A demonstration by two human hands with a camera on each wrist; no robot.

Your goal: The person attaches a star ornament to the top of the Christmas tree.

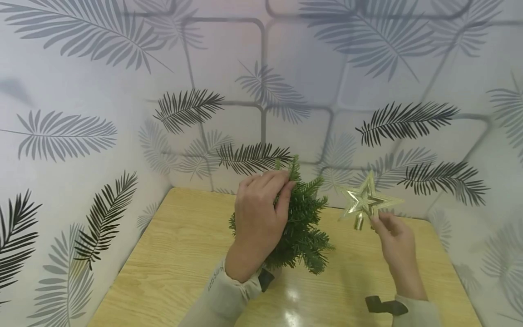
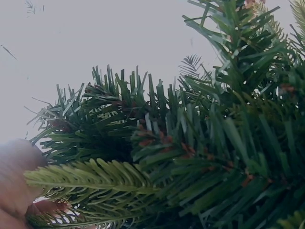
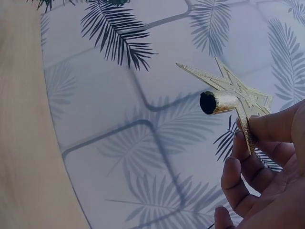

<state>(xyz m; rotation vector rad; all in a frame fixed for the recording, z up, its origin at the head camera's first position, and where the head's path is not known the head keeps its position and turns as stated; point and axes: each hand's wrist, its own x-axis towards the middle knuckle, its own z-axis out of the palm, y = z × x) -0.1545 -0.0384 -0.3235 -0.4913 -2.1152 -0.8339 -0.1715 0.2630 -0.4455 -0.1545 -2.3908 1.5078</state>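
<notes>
A small green artificial Christmas tree (image 1: 304, 218) stands on the table in the head view. My left hand (image 1: 261, 209) is at its upper left, fingers and thumb curled around a sprig near the top. Close up in the left wrist view, dark green branches (image 2: 190, 162) fill the frame, and part of the left hand (image 2: 16, 179) shows at the left edge. To the right of the tree, my right hand (image 1: 398, 250) pinches a gold star tree topper (image 1: 367, 200) by one lower point. The star's hollow socket (image 3: 217, 102) shows in the right wrist view.
The light wooden table (image 1: 196, 254) sits in a corner. Behind it and at the sides are pale walls (image 1: 302, 59) printed with grey and black leaves. Dark straps (image 1: 386, 305) are around both wrists.
</notes>
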